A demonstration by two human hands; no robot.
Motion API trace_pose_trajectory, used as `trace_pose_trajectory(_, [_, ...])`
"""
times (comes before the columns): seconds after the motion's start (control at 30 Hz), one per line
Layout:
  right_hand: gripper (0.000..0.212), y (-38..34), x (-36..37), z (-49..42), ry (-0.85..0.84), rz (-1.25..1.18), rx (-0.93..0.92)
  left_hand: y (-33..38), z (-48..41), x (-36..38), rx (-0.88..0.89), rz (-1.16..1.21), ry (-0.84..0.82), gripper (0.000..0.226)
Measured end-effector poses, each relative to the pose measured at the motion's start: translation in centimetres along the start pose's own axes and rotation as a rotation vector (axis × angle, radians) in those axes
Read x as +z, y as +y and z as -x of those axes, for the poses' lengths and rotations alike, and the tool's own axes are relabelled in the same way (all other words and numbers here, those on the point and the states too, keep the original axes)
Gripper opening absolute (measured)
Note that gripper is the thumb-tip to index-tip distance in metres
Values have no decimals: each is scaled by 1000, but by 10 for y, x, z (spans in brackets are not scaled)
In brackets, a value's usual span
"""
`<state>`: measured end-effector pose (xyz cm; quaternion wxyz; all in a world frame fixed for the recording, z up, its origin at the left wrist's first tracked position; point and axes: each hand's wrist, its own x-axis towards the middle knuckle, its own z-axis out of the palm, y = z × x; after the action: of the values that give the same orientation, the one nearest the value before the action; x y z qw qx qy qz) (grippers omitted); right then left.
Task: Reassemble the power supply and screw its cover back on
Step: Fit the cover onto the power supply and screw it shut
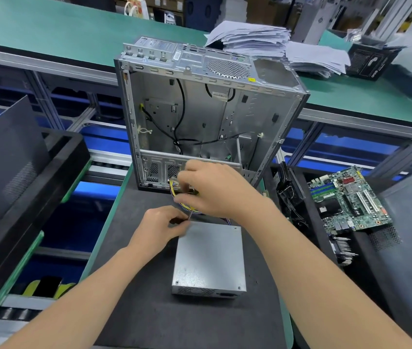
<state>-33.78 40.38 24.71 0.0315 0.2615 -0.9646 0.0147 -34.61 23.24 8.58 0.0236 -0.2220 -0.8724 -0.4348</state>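
Observation:
A grey metal power supply lies flat on the black mat, its cover on top and a vent grille facing me. A bundle of yellow, purple and black wires comes out of its far end. My left hand pinches the wires close to the far left corner of the box. My right hand grips the wire bundle higher up, just in front of the open computer case. The connector ends are hidden under my right fingers.
The empty case stands upright at the mat's far edge. A green motherboard and loose black parts lie to the right. Black trays sit left, and stacked papers lie on the far green bench.

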Motion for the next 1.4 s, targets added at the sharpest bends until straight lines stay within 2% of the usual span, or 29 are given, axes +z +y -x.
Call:
trace_pose_trajectory(0.07, [5,4,-10,4,-91,-2,-157,0,0,0,3,4,7,7])
trace_pose_trajectory(0.17, [12,3,-14,4,-166,-38,-186,1,0,2,-4,4,19,8])
trace_pose_trajectory(0.33, [8,2,-8,1,-124,-77,-78,0,1,2,-29,5,24,9])
trace_pose_trajectory(0.57, [30,4,-4,-2,-34,-83,61,0,2,2,-4,-2,41,9])
trace_pose_trajectory(0.83, [37,6,7,-5,58,-150,211,-3,1,4,27,-19,40,11])
trace_pose_trajectory(1.0, [32,6,10,-3,53,-167,253,-3,-1,4,22,8,24,10])
trace_pose_trajectory(1.17, [22,17,9,8,94,-253,261,-3,-8,-9,-58,92,-93,10])
trace_pose_trajectory(1.3, [15,31,11,22,199,-393,382,-2,-22,-13,-113,139,-46,15])
trace_pose_trajectory(1.4, [9,53,15,42,172,-437,506,7,-37,-5,-227,258,10,16])
